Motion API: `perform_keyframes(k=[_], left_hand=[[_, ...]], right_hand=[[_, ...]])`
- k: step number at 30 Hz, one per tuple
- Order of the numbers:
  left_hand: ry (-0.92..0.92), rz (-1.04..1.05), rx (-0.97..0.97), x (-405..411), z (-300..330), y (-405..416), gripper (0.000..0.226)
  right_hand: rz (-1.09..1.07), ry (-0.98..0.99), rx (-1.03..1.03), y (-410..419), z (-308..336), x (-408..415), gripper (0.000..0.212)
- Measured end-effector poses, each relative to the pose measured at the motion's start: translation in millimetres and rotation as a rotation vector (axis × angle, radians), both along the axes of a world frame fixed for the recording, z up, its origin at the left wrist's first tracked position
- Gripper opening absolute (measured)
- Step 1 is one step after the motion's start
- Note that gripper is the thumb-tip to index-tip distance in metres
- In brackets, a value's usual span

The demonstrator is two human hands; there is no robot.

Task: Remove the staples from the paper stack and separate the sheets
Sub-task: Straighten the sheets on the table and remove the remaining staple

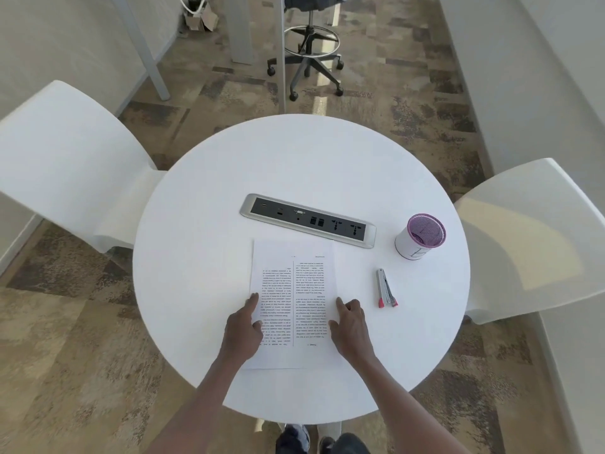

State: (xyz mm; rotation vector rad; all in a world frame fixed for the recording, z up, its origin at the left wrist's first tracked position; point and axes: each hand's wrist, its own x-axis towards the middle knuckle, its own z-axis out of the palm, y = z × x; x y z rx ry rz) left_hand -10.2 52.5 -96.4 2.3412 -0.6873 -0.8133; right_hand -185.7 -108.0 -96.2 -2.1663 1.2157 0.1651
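A printed paper stack [293,283] lies flat on the round white table [203,224], its text upside down to me. My left hand [242,329] rests on the stack's left edge with the index finger stretched forward. At the stack's right edge lies my right hand [350,326], fingers loosely spread and touching the sheet. Neither hand holds anything. A small grey stapler-like tool with pink tips [385,289] lies on the table to the right of the paper, apart from my right hand. No staple is visible at this distance.
A recessed power and socket strip [307,220] runs across the table just beyond the paper. A pink mesh cup wrapped in white paper [420,237] stands at the right. White chairs [65,165] flank the table; a wheeled stool [307,60] stands beyond.
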Motion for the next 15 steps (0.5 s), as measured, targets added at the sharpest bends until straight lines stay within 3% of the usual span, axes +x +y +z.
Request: perform_keyframes(k=[10,13,15], left_hand=[[0.005,-0.068,0.04,-3.1,-3.4,4.4,0.065],[-0.069,-0.086,0.036,-7.8,0.2,3.9,0.063],[-0.135,-0.096,0.029,-12.7,4.8,2.9,0.064]], right_hand=[[0.022,-0.004,-0.013,-0.8,-5.8,-3.2,0.051],[0.016,-0.026,-0.005,-4.4,-0.3,-2.4,0.059],[0.046,-0.056,-0.11,-5.4,6.0,-5.0,0.062]])
